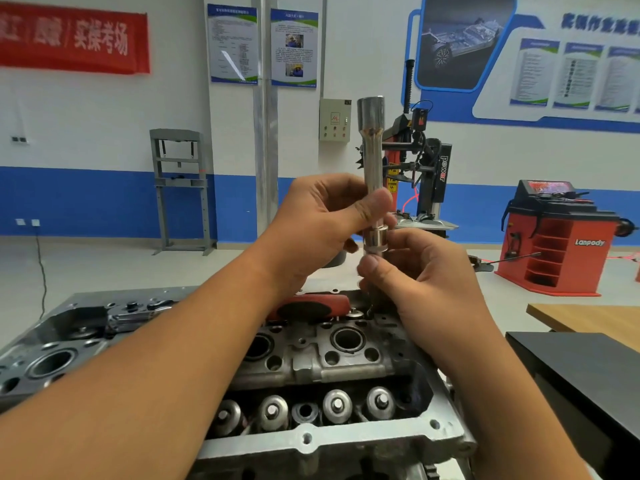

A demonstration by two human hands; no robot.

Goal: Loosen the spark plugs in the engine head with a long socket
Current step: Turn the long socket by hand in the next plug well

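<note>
Your left hand is pinching one long, shiny steel socket upright; your right hand is pinching its lower end above one grey metal engine head.

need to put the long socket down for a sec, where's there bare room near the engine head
The wooden tabletop at the right shows bare, and so does the black surface just in front of it. The engine head itself is crowded: a red-handled ratchet lies on its far edge, with open plug wells and valve springs nearer.
</note>
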